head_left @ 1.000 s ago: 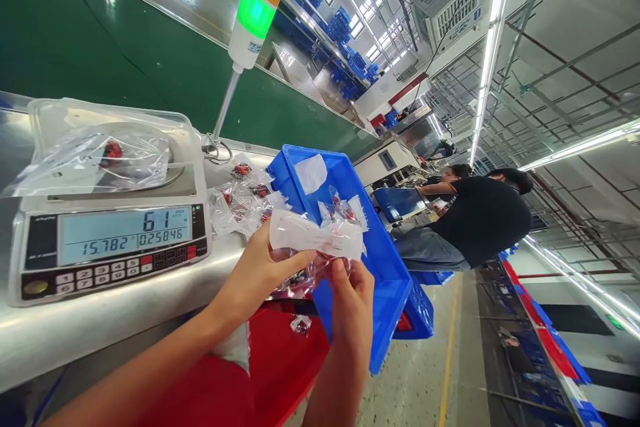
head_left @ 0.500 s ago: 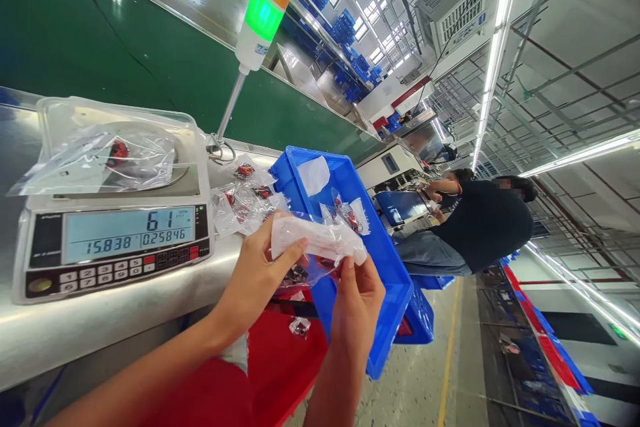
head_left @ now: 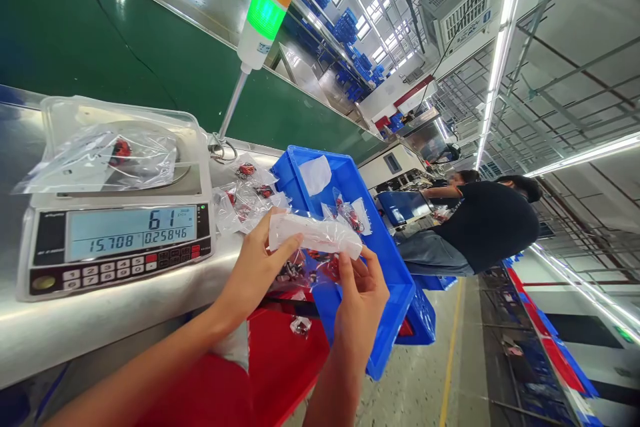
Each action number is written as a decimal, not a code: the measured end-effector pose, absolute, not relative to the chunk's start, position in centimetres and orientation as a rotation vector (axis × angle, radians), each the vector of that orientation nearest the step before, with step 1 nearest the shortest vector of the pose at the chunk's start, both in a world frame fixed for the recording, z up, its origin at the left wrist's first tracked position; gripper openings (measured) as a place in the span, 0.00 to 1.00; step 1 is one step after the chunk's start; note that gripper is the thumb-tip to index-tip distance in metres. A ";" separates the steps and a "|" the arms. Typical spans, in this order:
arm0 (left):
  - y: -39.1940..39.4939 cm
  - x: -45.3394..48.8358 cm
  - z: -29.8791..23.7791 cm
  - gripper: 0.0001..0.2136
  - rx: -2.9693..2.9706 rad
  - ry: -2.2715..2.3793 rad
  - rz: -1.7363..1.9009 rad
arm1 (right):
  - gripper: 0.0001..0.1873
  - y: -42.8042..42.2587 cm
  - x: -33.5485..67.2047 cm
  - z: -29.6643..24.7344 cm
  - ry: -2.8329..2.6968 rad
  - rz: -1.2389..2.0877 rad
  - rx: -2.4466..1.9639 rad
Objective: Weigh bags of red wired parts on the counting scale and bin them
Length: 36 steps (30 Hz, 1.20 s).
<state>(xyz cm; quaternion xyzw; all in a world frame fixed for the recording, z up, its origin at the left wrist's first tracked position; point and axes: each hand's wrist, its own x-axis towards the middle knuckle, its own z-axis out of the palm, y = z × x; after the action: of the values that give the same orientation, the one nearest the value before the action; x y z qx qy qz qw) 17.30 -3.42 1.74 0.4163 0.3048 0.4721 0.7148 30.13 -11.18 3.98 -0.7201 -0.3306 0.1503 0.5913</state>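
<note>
My left hand (head_left: 263,260) and my right hand (head_left: 359,287) pinch the two ends of a clear plastic bag (head_left: 315,235), whose top part is white and folded or rolled over. Small red and dark parts show through the bag's lower portion. To the left, a counting scale (head_left: 120,233) reads 61 and carries another clear bag (head_left: 120,153) with a red part inside. Several filled bags (head_left: 245,203) lie on the metal bench between the scale and a blue bin (head_left: 387,307). Inside that bin are more bagged parts (head_left: 350,213) and a white slip (head_left: 316,175).
A signal tower (head_left: 265,10) glowing green stands behind the scale, beside a green conveyor belt (head_left: 175,87). Below my hands is a red tray (head_left: 280,360) with a small bag in it. Farther right, a person (head_left: 495,223) in dark clothes is at a machine.
The bag's white top now looks narrower and straighter between my hands, and more red parts show beneath it. The scale's lower left reading went from 15.838 to 15.708.
</note>
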 end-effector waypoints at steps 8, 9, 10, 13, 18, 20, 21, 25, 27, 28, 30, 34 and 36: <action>-2.5 16.8 1.4 0.24 0.915 0.607 0.895 | 0.29 -12.0 31.6 3.7 -0.818 0.260 -1.658; -2.6 16.7 1.2 0.24 0.912 0.589 0.851 | 0.29 -12.1 31.6 3.8 -0.790 0.199 -1.629; -2.7 16.6 1.0 0.23 0.911 0.568 0.814 | 0.29 -12.2 31.6 3.9 -0.766 0.164 -1.603; -3.1 16.4 0.7 0.19 0.926 0.521 0.751 | 0.31 -12.4 31.5 4.1 -0.734 0.137 -1.582; -3.6 16.5 0.9 0.13 0.938 0.533 0.777 | 0.35 -12.7 31.3 3.9 -0.771 0.145 -1.639; -3.7 16.6 1.0 0.11 0.926 0.543 0.799 | 0.37 -12.8 31.4 3.7 -0.790 0.132 -1.669; -3.7 16.6 1.1 0.11 0.914 0.542 0.806 | 0.37 -12.9 31.5 3.6 -0.796 0.123 -1.681; -3.9 16.5 1.3 0.11 0.857 0.512 0.799 | 0.38 -12.8 31.9 3.3 -0.811 0.130 -1.695; -3.8 16.3 1.3 0.11 0.842 0.503 0.774 | 0.39 -12.8 31.9 3.3 -0.809 0.132 -1.683; -3.8 16.2 1.3 0.11 0.840 0.500 0.761 | 0.39 -12.7 31.9 3.3 -0.804 0.129 -1.676; -3.6 16.0 1.1 0.12 0.842 0.499 0.737 | 0.38 -12.7 31.8 3.4 -0.789 0.128 -1.667; -3.2 15.8 0.3 0.14 0.927 0.531 0.713 | 0.35 -12.7 31.6 3.6 -0.792 0.144 -1.680; -3.2 15.9 -0.3 0.15 0.974 0.505 0.703 | 0.35 -12.7 31.6 3.6 -0.804 0.144 -1.681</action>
<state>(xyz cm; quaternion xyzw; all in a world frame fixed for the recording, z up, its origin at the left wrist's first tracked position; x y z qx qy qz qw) 15.93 -3.17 -0.31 0.4532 0.2349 0.3273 0.7951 31.63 -12.66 3.59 -0.7233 -0.3462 0.0618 0.5943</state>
